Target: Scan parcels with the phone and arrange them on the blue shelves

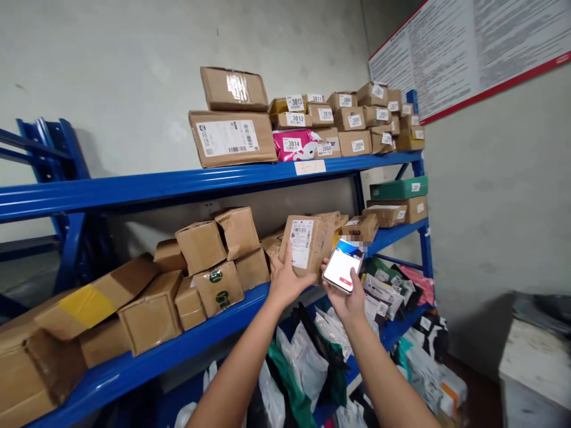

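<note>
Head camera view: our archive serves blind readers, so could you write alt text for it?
A left hand grips a brown cardboard parcel with a white label at a blue metal shelf, while the right hand holds a white-screened smartphone beside it. Brown numbered boxes fill the shelves; plastic mailer bags lie below.

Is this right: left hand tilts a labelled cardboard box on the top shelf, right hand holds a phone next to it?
Not quite. The head view shows the left hand tilting the labelled cardboard box on the middle shelf, not the top one. The rest stands: the right hand holds a phone next to it.
</note>
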The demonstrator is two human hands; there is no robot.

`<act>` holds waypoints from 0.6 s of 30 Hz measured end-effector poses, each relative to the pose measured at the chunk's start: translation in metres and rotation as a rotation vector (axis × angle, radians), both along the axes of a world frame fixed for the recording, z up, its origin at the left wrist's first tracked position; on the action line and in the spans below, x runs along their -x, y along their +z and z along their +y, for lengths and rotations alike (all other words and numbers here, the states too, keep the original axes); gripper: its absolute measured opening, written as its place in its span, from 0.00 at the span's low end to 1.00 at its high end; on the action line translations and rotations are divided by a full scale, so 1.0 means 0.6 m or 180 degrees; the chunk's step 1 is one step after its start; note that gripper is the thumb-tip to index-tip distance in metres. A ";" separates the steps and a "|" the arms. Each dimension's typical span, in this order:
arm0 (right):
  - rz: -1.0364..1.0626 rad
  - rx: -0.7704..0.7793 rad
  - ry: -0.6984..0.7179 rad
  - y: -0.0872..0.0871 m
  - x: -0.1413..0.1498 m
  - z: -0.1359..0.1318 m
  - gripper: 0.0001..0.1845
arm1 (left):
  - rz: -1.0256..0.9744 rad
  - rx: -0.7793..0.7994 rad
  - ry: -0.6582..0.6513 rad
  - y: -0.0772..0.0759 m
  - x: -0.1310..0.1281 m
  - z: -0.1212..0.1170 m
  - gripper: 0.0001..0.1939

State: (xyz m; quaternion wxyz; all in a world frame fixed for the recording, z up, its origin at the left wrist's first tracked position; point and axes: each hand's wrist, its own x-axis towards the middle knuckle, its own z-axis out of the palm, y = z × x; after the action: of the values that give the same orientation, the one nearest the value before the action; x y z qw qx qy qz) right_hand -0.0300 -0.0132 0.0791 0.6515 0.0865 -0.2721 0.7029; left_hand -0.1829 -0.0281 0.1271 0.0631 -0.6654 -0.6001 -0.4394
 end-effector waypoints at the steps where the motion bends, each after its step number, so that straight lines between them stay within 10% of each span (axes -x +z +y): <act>1: -0.0001 0.0024 0.0049 0.000 -0.003 0.005 0.23 | -0.0123 -0.0136 0.0049 -0.025 -0.005 -0.005 0.59; 4: -0.0011 0.0120 0.0226 0.005 -0.013 0.021 0.24 | -0.0604 -0.0675 0.0375 -0.071 -0.035 -0.010 0.61; 8: -0.0160 0.0144 0.0418 -0.002 -0.042 0.033 0.27 | -0.1002 -0.1256 0.0802 -0.071 -0.080 -0.021 0.65; 18: -0.1906 0.0589 -0.0033 -0.103 -0.190 -0.065 0.56 | -0.1105 -0.2002 0.1535 -0.118 -0.171 -0.061 0.63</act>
State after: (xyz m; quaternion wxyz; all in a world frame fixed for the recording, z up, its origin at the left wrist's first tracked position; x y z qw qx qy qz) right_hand 0.0842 -0.0520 0.0171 0.5510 -0.1854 -0.3872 0.7156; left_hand -0.0803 -0.0650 0.0566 0.2618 -0.3707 -0.5770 -0.6790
